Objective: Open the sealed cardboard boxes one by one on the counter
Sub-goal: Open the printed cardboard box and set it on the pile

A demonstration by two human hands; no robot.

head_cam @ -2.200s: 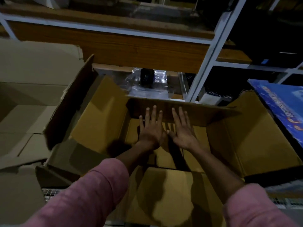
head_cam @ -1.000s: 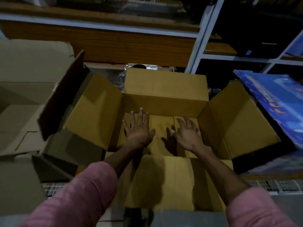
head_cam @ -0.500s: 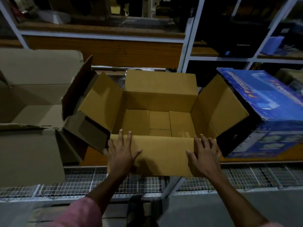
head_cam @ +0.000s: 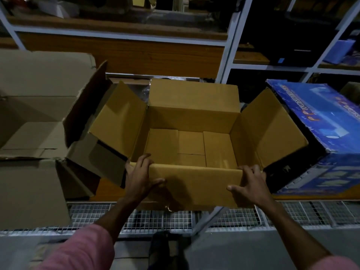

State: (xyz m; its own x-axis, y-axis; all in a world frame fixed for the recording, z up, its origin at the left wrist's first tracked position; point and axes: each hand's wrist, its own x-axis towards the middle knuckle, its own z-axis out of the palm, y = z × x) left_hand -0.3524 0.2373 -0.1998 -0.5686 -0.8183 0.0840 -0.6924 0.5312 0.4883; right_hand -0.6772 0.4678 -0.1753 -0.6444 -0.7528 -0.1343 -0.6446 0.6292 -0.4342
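Both hands, left hand (head_cam: 141,179) and right hand (head_cam: 248,185), clamp the near corners of the open, empty cardboard box (head_cam: 191,145), thumbs outside, likely to shift it.

A storeroom: metal shelving (head_cam: 231,41) with stock, opened cartons (head_cam: 35,121), wire-mesh rack (head_cam: 311,213) below the counter

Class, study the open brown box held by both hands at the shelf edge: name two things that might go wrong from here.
1. The open brown box sits near the shelf's front edge; pulling it with the left hand and right hand may tip it off.
2. Its left flap lies against the neighbouring grey box, so moving it may snag or drag that box.
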